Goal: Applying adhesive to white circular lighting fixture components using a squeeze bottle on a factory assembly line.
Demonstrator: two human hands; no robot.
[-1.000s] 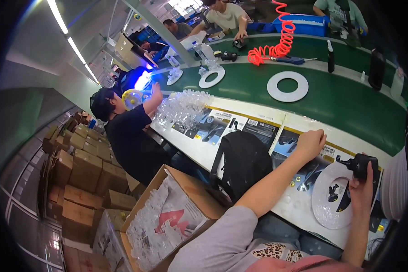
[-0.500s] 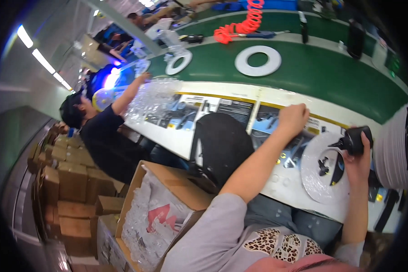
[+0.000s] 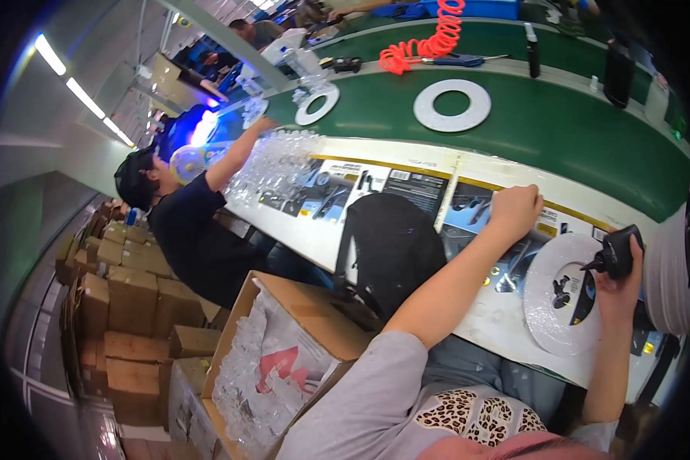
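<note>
My left hand (image 3: 516,212) is closed, fingertips pinched together, over the printed packaging sheets (image 3: 468,205) on the white bench; whatever it may hold is too small to see. In my right hand (image 3: 619,290) is a black bottle with a pointed nozzle (image 3: 618,251), its tip directed left. Just below that tip lies a white ring-shaped disc (image 3: 544,307), tilted in view, with small black parts and print showing in its centre. Beside my right hand stands a stack of white discs (image 3: 669,268).
Another white ring (image 3: 479,107) lies on the green belt (image 3: 376,107) beyond the bench. A black chair back (image 3: 399,257) and an open carton (image 3: 314,310) of clear plastic pieces stand at my left. A co-worker (image 3: 195,222) reaches toward the belt. A red coiled hose (image 3: 437,42) hangs above.
The whole view has shifted slightly, so everything sits a little further right and lower. Both hands keep nearly the same pose, with the black bottle still in my right hand.
</note>
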